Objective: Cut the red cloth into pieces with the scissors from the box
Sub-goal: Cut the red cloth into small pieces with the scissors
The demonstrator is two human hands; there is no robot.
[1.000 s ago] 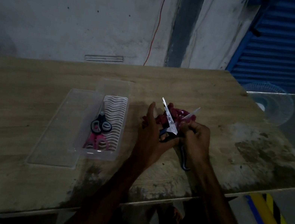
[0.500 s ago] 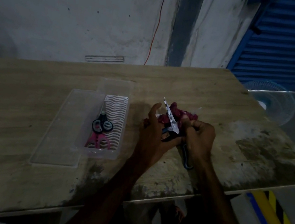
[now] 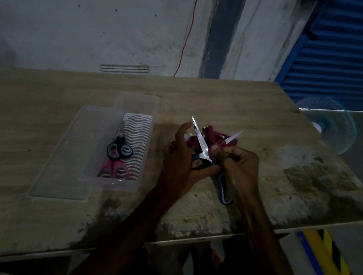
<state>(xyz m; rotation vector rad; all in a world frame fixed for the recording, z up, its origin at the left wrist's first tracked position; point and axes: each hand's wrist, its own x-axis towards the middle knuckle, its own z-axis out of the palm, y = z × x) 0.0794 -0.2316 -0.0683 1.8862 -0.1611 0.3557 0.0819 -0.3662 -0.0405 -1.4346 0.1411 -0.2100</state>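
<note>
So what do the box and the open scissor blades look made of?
The box looks like clear glossy plastic: the table shows through its walls. The scissor blades look like bare polished metal, catching bright glints in the dim light. Neither is certain.

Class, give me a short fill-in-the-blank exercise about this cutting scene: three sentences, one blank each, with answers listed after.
1. The blades of the scissors in use stand ____.
2. The cloth between the blades is ____ in colour.
3. The clear box on the table holds ____ more pairs of scissors, one black-handled and one pink-handled.

Answers: open; red; two
</note>
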